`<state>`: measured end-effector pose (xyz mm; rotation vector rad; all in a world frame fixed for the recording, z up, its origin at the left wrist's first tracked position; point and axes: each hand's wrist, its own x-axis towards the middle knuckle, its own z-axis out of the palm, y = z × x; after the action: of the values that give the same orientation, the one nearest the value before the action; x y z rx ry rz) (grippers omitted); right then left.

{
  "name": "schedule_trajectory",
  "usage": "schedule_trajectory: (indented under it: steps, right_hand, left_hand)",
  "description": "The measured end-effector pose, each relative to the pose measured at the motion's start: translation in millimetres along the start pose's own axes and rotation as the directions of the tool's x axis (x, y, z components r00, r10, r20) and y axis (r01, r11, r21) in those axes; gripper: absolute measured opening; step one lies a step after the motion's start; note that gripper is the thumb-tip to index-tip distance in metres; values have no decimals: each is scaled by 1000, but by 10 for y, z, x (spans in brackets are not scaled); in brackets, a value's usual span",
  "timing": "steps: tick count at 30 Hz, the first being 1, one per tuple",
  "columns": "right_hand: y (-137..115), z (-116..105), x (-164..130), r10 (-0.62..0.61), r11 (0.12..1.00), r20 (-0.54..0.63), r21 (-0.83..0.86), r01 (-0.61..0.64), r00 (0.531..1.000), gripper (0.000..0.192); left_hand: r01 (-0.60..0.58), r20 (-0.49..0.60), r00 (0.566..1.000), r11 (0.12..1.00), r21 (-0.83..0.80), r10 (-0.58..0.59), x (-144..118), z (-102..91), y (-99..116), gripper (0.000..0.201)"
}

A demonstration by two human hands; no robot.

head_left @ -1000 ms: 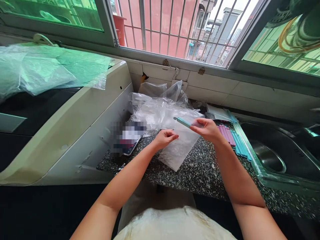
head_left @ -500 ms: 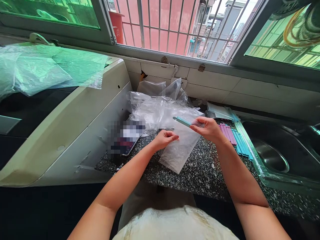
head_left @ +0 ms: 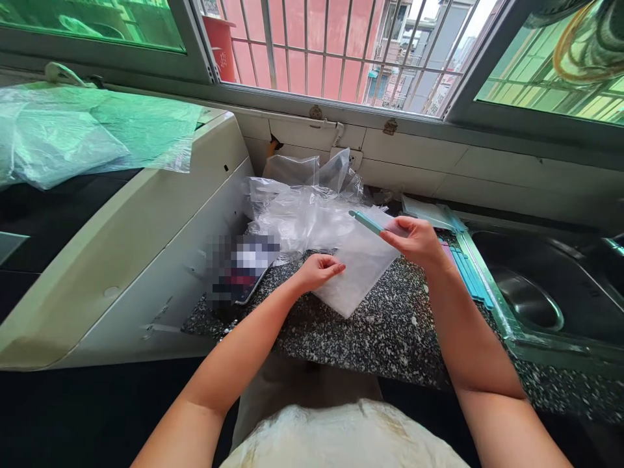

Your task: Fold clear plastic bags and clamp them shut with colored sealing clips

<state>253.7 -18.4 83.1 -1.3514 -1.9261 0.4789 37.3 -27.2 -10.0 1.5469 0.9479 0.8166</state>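
Observation:
My left hand [head_left: 320,271] is closed in a pinch on the left edge of a clear plastic bag [head_left: 358,279], which hangs just above the speckled counter. My right hand [head_left: 414,239] grips a long teal bag sealing clip [head_left: 366,222], its free end pointing up and to the left. The bag's upper right part reaches my right fingers; whether they also grip it I cannot tell. Behind lies a heap of clear plastic bags [head_left: 297,211]. Beside my right wrist are several teal clips [head_left: 470,276] in a row, with pink clips [head_left: 445,248] partly hidden by my hand.
To the right is a metal sink [head_left: 526,302]. A phone [head_left: 256,276], its screen blurred, lies left of my left hand. Further left, a cream-coloured appliance [head_left: 160,214] stands with plastic sheeting [head_left: 97,130] on top. A barred window [head_left: 331,52] is behind the counter [head_left: 390,338].
My right hand has moved slightly right with the teal clip. The bag's lower end has risen and the bag spreads wider between my hands. My left hand has barely moved.

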Motion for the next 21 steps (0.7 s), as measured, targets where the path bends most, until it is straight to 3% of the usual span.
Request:
schedule_trajectory:
  steps: [21]
  right_hand:
    - [50, -92, 19, 7, 1000, -102, -20, -9, 995, 26]
  left_hand:
    - [-27, -12, 1000, 999, 46, 27, 12, 19, -32, 49]
